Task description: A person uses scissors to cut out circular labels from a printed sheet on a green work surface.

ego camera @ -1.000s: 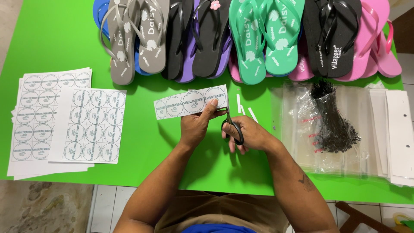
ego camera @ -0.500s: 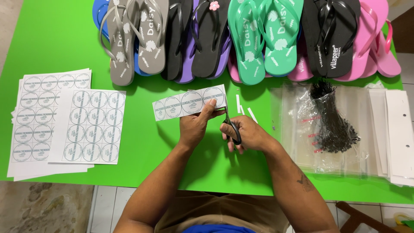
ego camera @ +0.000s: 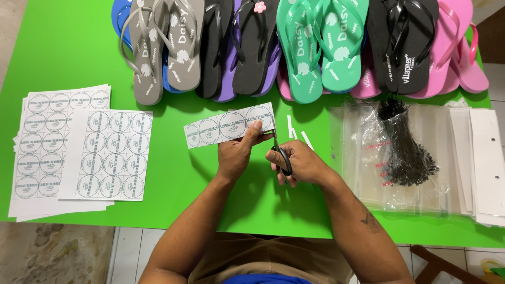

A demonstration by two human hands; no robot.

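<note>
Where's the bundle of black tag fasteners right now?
In the head view, the black fasteners lie on clear plastic bags right of the right hand, below the black flip-flops.

- Left hand (ego camera: 238, 153) lies palm-down, thumb and fingers pinched together at the tips, just left of the right hand (ego camera: 297, 163).
- The right hand is curled, fingers closed through a handle, knuckles up.
- Both forearms are bare and converge from the bottom edge.

Single head view, steep downward onto green table (ego camera: 79, 47), close, near edge at bottom.
</note>
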